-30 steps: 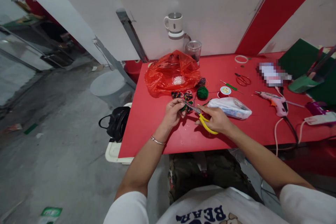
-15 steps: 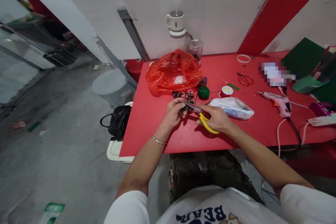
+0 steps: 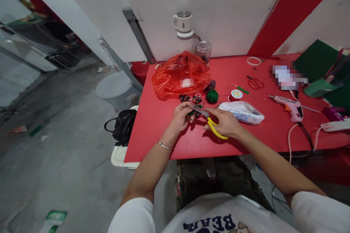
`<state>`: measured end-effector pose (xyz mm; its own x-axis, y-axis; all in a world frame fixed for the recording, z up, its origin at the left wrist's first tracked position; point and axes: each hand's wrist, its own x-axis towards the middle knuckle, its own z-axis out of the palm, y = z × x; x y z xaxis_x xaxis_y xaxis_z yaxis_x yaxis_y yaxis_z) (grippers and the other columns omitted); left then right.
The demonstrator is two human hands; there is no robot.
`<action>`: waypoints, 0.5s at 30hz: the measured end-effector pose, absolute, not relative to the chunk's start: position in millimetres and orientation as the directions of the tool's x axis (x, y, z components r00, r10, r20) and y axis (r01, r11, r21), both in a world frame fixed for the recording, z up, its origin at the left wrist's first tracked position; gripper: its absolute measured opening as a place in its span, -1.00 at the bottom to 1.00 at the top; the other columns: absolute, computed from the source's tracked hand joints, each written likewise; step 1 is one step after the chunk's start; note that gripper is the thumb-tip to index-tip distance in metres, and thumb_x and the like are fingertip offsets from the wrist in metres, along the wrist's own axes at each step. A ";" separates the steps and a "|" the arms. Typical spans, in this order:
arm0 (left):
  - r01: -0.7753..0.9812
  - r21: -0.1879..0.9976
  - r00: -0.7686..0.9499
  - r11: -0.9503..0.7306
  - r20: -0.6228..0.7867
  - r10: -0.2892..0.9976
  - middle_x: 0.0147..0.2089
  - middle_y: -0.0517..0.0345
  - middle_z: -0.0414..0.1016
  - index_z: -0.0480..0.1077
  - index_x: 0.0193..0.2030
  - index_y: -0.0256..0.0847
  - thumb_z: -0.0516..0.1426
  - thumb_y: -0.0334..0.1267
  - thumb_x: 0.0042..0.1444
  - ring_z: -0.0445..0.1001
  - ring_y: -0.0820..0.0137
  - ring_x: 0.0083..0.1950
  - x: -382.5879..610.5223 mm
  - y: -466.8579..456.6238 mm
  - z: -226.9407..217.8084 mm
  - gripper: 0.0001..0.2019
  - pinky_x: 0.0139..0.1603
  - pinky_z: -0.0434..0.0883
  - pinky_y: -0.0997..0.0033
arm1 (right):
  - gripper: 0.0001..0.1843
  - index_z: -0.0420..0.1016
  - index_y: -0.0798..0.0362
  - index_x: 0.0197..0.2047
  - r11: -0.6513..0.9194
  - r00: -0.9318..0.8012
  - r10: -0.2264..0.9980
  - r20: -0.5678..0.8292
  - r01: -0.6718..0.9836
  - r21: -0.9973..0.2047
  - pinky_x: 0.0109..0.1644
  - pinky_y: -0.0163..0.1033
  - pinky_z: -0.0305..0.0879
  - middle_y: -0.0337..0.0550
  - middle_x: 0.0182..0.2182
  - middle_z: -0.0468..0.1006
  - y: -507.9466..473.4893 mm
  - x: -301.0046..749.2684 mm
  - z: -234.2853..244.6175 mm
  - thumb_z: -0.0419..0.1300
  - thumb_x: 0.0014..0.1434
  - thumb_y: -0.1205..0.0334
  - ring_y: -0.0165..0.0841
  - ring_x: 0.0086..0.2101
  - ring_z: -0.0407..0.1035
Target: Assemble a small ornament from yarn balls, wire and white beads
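Note:
Over the front of the red table, my left hand (image 3: pixel 181 117) pinches a small green and dark yarn piece (image 3: pixel 197 111). Fingers and the tool cover part of it, so its full shape is hidden. My right hand (image 3: pixel 225 122) grips yellow-handled pliers (image 3: pixel 217 131). Their long silver jaws point left and lie across the yarn piece at my left fingertips. Just beyond my hands are dark multicoloured yarn pieces (image 3: pixel 186 98) with clear beads and a ball of green yarn (image 3: pixel 212 96).
A red plastic bag (image 3: pixel 166 80) holding clear beads lies behind. To the right are a white plastic bag (image 3: pixel 243 112), a thread spool (image 3: pixel 236 95), a green-handled hook (image 3: pixel 242 90), red scissors (image 3: pixel 255 83) and a pink glue gun (image 3: pixel 290 106) with cables. A clear cup (image 3: pixel 203 49) stands by the wall.

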<state>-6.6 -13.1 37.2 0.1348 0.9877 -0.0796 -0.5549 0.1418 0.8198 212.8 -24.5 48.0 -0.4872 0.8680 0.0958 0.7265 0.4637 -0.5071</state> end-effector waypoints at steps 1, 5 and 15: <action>-0.554 0.820 0.134 0.142 -0.080 0.988 -0.60 0.31 0.40 0.40 -0.36 -0.22 0.45 -0.18 -0.17 0.30 0.55 -0.70 -6.9 -13.0 36.6 -0.65 -0.71 0.20 0.58 | -0.20 0.49 -0.02 0.37 0.462 -0.484 0.869 0.100 0.723 -0.514 -0.02 -0.07 0.43 0.04 0.06 0.71 -24.4 213.2 47.7 0.39 0.19 -0.25 -0.03 -0.04 0.61; -0.544 0.826 0.138 0.146 -0.084 0.987 -0.61 0.33 0.38 0.40 -0.34 -0.22 0.44 -0.18 -0.14 0.30 0.56 -0.68 -7.6 -12.3 34.6 -0.66 -0.70 0.18 0.58 | -0.33 0.59 0.00 0.24 0.456 -0.488 0.868 0.098 0.702 -0.547 -0.19 -0.16 0.35 -0.06 -0.24 0.73 -27.0 216.4 46.7 0.32 0.25 -0.28 -0.15 -0.29 0.58; -0.541 0.828 0.122 0.146 -0.094 0.988 -0.58 0.30 0.42 0.38 -0.35 -0.21 0.45 -0.18 -0.17 0.30 0.55 -0.68 -7.1 -12.3 36.6 -0.64 -0.69 0.19 0.56 | -0.19 0.47 -0.02 0.40 0.467 -0.488 0.868 0.087 0.745 -0.477 -0.04 -0.10 0.40 0.06 0.08 0.70 -26.1 210.6 53.1 0.36 0.21 -0.27 -0.03 -0.05 0.60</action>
